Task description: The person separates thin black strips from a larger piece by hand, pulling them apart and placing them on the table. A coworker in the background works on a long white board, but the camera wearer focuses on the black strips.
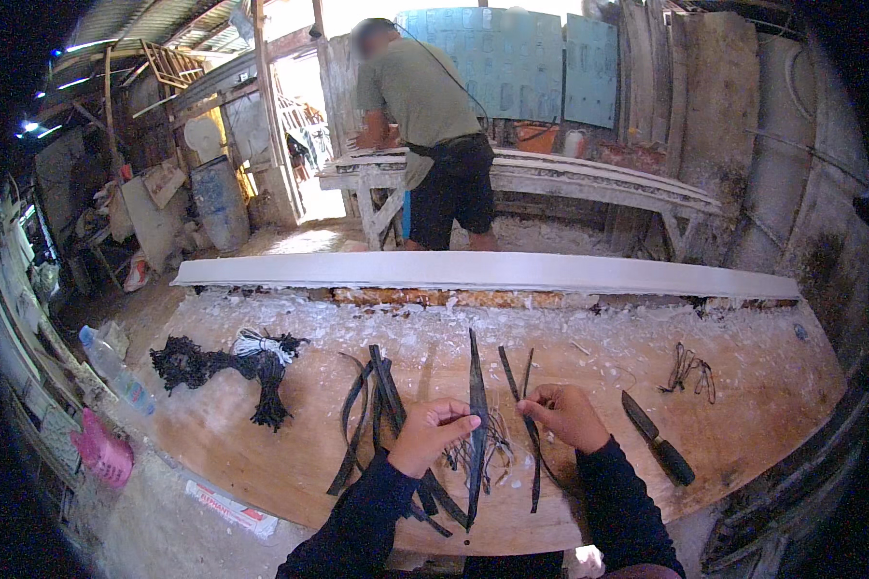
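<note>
Strips point(478, 396), centre: black. Counter point(261, 458): tan, white-specked. Bar point(492, 273), upper middle: plain white. Cords point(268, 391), left: black, one bunch point(258, 343) pale grey. Knife handle point(674, 461), right: black.

Pinching a long tapered black strip point(476, 386) in the left hand point(434, 432) and crossed narrow black strips point(509, 369) in the right hand point(565, 417), over a plywood tabletop point(280, 463); with more loose black strips point(388, 386) by the left wrist, dark cord bundles point(271, 394) and a plastic bottle point(118, 372) farther left, a black-handled knife point(658, 439) and a wiry tangle point(687, 372) to the right, a long white moulding point(492, 272) along the far edge, and beyond, a person point(430, 101) at a bench point(599, 181)
</note>
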Demonstrator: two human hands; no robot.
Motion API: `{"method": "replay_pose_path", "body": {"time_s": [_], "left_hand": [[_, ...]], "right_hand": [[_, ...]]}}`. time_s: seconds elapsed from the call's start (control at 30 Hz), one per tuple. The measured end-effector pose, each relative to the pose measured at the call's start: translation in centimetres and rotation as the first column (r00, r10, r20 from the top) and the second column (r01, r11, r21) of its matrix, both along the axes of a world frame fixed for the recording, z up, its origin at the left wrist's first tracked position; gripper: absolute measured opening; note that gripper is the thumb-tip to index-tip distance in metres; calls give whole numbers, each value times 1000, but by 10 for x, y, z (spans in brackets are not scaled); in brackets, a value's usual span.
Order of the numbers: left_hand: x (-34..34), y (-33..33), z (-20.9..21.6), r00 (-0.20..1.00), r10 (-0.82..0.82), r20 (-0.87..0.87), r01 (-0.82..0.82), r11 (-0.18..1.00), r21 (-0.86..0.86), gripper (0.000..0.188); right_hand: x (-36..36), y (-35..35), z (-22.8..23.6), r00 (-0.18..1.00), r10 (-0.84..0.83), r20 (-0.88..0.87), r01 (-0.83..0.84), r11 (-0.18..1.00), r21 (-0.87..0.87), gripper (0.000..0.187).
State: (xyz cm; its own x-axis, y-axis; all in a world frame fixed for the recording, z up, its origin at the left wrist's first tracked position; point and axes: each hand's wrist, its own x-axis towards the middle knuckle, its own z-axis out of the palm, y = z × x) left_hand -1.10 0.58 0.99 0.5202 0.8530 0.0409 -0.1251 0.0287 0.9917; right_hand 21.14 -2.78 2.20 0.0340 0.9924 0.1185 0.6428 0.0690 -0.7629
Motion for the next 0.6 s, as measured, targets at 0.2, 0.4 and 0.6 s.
{"method": "replay_pose_path", "body": {"time_s": [0.2,0.4,0.6], "left_hand": [[8,-6,-6,998,-25,-65,33,992,122,12],[7,-8,-6,991,-55,-118,61,997,50,11],[10,-13,0,988,-21,-152,49,982,181,10]], "right_hand": [[-30,-18,11,821,156,-549,-240,967,-83,22],[-35,-18,8,812,166,-559,-217,976,-27,14],[-34,-19,0,813,182,-553,-228,974,-15,9]]}}
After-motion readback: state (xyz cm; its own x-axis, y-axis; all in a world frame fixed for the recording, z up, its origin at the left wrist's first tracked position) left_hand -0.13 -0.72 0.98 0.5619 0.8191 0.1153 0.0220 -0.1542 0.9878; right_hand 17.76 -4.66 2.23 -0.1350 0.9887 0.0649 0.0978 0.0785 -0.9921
